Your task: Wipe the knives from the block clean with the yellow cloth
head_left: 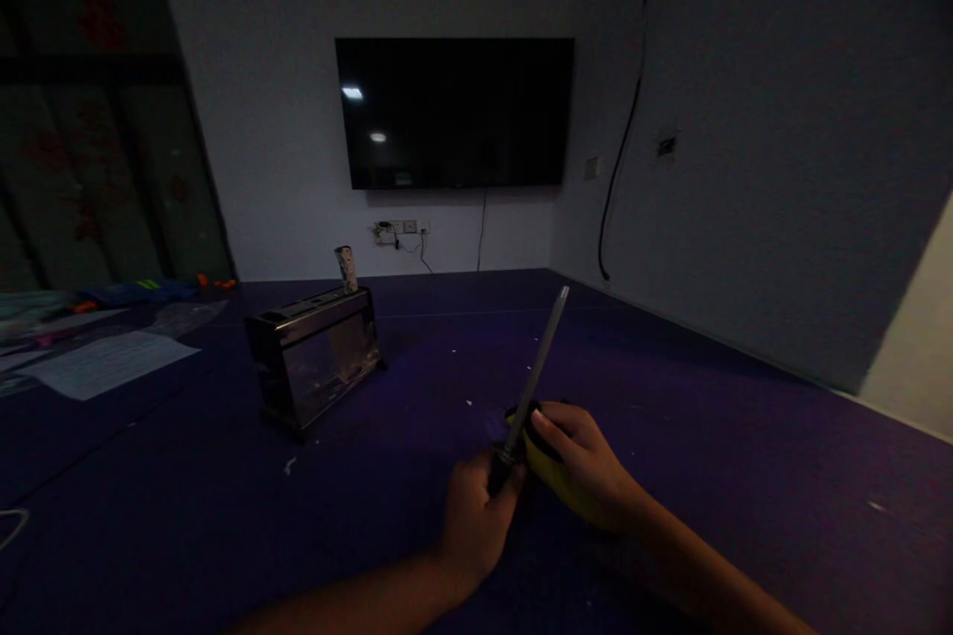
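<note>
Low in the middle of the head view, my left hand (pixel 476 516) is closed around the black handle of a long, thin metal tool (pixel 540 362). Its straight shaft points up and away from me, with a bright tip. I cannot tell whether it is a screwdriver or a narrow blade. Just to the right, my right hand (pixel 585 451) has its fingers wrapped over a yellow and black object (pixel 566 491), mostly hidden by the palm. The thumb lies on top, close beside the shaft. Whether the two things touch cannot be made out.
A black-framed holder with clear sides (pixel 332 357) stands on the dark purple floor (pixel 439 496), a patterned upright piece (pixel 346 268) rising from its top. Papers (pixel 108 357) lie at left. White scraps (pixel 290 464) dot the floor. A television (pixel 458 114) hangs on the far wall.
</note>
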Available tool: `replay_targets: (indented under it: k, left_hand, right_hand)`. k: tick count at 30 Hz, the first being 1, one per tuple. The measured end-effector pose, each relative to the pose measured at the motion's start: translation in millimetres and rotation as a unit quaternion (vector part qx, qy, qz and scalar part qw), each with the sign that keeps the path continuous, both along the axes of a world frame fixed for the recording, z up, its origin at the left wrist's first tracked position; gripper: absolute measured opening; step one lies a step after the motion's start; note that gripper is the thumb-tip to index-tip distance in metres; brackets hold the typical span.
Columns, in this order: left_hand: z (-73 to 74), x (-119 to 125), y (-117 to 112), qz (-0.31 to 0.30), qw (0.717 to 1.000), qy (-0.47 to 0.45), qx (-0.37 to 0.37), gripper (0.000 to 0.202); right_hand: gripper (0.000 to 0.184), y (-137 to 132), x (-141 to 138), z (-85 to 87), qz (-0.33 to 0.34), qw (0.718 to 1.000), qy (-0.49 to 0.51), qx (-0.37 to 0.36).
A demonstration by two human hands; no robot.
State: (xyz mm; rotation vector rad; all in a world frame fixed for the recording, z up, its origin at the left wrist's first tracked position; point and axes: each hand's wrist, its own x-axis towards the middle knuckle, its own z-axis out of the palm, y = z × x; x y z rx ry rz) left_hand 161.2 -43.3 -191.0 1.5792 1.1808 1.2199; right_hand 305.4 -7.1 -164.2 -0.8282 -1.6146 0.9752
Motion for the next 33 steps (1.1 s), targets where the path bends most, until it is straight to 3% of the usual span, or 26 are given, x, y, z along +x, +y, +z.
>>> replay_targets:
  k: [3, 7, 12, 33]
  left_hand:
    - [0.2, 1, 2, 0.030, 0.997, -0.019, 0.062, 0.041]
    - [-3.0, 1, 7, 0.037, 0.996, -0.063, 0.046, 0.043]
    - [-7.8, 1, 11, 0.054, 0.994, -0.093, 0.027, 0.041]
    - [-8.5, 2, 10, 0.035, 0.997, -0.065, 0.037, 0.037]
  right_hand:
    - [0.039, -3, -3, 3.6, 0.035, 0.997, -0.058, 0.047]
    - [0.040, -1, -3, 7.4, 0.028, 0.978, -0.155, 0.138]
    - [0.039, 2, -1, 8.3, 0.013, 0.957, -0.214, 0.195]
    - [0.042, 3, 1, 5.7, -0.002, 0.947, -0.245, 0.208]
